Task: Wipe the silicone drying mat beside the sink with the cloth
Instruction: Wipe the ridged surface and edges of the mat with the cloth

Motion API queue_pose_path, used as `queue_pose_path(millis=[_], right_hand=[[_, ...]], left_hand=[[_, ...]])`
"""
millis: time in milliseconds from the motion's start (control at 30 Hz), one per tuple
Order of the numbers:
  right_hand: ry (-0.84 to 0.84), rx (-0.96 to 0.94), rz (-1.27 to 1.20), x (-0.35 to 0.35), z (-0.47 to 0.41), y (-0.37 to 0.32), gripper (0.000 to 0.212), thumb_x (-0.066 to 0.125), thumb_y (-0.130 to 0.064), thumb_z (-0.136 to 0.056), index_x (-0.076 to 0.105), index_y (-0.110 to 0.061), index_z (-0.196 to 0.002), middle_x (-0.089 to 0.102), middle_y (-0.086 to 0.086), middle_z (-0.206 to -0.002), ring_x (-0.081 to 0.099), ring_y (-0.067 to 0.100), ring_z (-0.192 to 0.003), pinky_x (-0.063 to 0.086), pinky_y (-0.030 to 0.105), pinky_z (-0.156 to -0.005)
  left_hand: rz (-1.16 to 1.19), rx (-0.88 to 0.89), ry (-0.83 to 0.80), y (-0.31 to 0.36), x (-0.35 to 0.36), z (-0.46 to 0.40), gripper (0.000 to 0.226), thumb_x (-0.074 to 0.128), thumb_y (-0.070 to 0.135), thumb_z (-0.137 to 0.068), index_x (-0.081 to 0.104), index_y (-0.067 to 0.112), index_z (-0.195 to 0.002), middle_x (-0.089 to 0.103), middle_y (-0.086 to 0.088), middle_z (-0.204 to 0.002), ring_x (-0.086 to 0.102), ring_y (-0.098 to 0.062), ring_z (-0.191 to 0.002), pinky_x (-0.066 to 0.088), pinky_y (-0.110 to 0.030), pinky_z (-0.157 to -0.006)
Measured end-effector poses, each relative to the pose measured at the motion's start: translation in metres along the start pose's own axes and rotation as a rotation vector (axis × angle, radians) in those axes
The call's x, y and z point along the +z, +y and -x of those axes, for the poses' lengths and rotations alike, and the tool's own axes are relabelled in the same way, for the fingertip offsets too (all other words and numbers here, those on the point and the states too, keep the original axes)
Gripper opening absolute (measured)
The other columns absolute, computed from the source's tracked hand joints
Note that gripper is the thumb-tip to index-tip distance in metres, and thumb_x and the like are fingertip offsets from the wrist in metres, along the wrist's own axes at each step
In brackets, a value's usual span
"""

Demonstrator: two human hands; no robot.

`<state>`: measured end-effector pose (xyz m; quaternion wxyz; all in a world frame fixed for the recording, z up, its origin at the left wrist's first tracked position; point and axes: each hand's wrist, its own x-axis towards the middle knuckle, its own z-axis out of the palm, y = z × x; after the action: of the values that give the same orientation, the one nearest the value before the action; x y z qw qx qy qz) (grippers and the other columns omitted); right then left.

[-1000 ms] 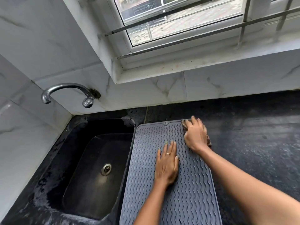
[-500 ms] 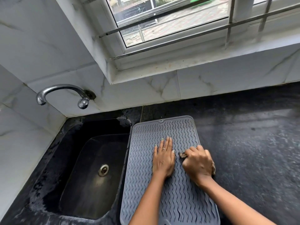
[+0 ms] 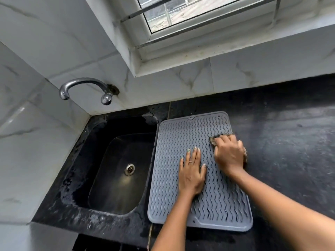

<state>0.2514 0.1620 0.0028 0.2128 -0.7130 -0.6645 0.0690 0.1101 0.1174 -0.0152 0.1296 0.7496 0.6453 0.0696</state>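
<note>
Mostly the cloth (image 3: pixel 214 140) is hiding under the right hand (image 3: pixel 229 154), which is pressing down on it with bent fingers; only a brown patterned corner is showing, and that hand is looking blurred. Just beside it, the left hand (image 3: pixel 192 172) is lying flat and released on the silicone drying mat (image 3: pixel 181 134). Left of both hands the sink (image 3: pixel 117 171) is touching the mat's edge. Farther, the tap (image 3: pixel 87 89) is standing out from the wall.

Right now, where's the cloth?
The cloth is under the right hand, at the silicone mat's right edge, beside the flat left hand.
</note>
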Motion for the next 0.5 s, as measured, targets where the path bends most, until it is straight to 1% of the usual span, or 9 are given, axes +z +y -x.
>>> queue_pose_path(millis=[67,167,267,300,333,367,433,467,500], right_hand=[[0.042,-0.045,0.006,-0.003,0.029,0.000,0.016,0.048,-0.011,-0.068,0.063,-0.008,-0.071,0.065,0.011,-0.076,0.055,0.031,-0.075,0.041,0.039,-0.063],[0.082,-0.033,-0.047,-0.008,0.040,0.002,0.020,0.043,-0.015,-0.064,0.061,-0.008,-0.060,0.063,0.009,-0.065,0.054,0.031,-0.065,0.039,0.035,-0.057],[0.145,0.000,-0.209,-0.018,0.023,0.004,0.032,0.035,-0.023,-0.067,0.064,-0.008,-0.062,0.066,0.009,-0.068,0.055,0.030,-0.068,0.041,0.035,-0.061],[0.139,-0.022,-0.240,-0.021,0.016,0.004,0.034,0.035,-0.023,-0.069,0.066,-0.009,-0.067,0.068,0.009,-0.074,0.056,0.030,-0.073,0.041,0.037,-0.065],[0.116,-0.047,-0.256,-0.022,0.009,0.004,0.035,0.036,-0.022,-0.071,0.068,-0.010,-0.077,0.070,0.009,-0.086,0.056,0.030,-0.083,0.042,0.039,-0.072],[0.082,-0.053,-0.258,-0.023,-0.002,0.003,0.037,0.038,-0.020,-0.074,0.069,-0.010,-0.091,0.068,0.009,-0.102,0.055,0.031,-0.095,0.041,0.041,-0.080],[-0.061,-0.021,-0.200,-0.021,-0.021,0.001,0.042,0.044,-0.013,-0.079,0.061,-0.010,-0.118,0.054,0.010,-0.132,0.044,0.032,-0.119,0.034,0.045,-0.097],[-0.146,-0.010,-0.161,-0.018,-0.026,0.002,0.044,0.045,-0.011,-0.081,0.057,-0.011,-0.123,0.048,0.010,-0.138,0.039,0.032,-0.125,0.031,0.045,-0.102],[-0.200,-0.013,-0.126,-0.014,-0.026,0.003,0.044,0.045,-0.010,-0.082,0.056,-0.010,-0.124,0.047,0.009,-0.139,0.037,0.032,-0.126,0.030,0.045,-0.103]], left_hand=[[-0.015,-0.004,0.002,0.000,0.001,0.000,0.085,-0.016,0.063,-0.076,0.001,0.026,-0.151,-0.002,0.008,-0.160,-0.010,-0.010,-0.145,-0.013,-0.035,-0.114],[-0.043,-0.021,-0.035,0.001,0.000,-0.001,0.077,-0.014,0.062,-0.085,-0.001,0.026,-0.151,-0.003,0.007,-0.160,-0.006,-0.013,-0.147,-0.011,-0.034,-0.115],[-0.051,-0.040,-0.051,0.002,-0.004,-0.002,0.062,0.009,0.047,-0.095,0.000,0.023,-0.151,-0.003,0.005,-0.160,-0.005,-0.016,-0.148,-0.010,-0.035,-0.115],[-0.026,-0.045,-0.043,0.005,-0.004,-0.001,0.059,0.017,0.041,-0.097,0.002,0.023,-0.152,-0.001,0.005,-0.160,-0.004,-0.017,-0.148,-0.011,-0.035,-0.115],[-0.001,-0.042,-0.023,0.009,-0.002,0.002,0.059,0.021,0.037,-0.097,0.005,0.023,-0.152,0.002,0.005,-0.160,-0.003,-0.017,-0.148,-0.011,-0.035,-0.115],[0.017,-0.026,-0.006,0.013,-0.001,0.004,0.059,0.021,0.037,-0.096,0.007,0.023,-0.152,0.003,0.006,-0.160,-0.002,-0.017,-0.148,-0.011,-0.034,-0.115],[0.031,0.015,-0.003,0.021,0.004,0.011,0.065,0.011,0.043,-0.090,0.009,0.023,-0.152,0.005,0.007,-0.160,0.001,-0.017,-0.148,-0.011,-0.033,-0.114],[0.029,0.025,-0.006,0.023,0.008,0.014,0.068,0.007,0.044,-0.087,0.009,0.024,-0.152,0.005,0.007,-0.160,0.001,-0.017,-0.148,-0.011,-0.033,-0.114],[0.021,0.026,-0.003,0.024,0.011,0.015,0.068,0.006,0.044,-0.087,0.008,0.023,-0.152,0.004,0.006,-0.160,0.001,-0.017,-0.148,-0.011,-0.033,-0.114]])
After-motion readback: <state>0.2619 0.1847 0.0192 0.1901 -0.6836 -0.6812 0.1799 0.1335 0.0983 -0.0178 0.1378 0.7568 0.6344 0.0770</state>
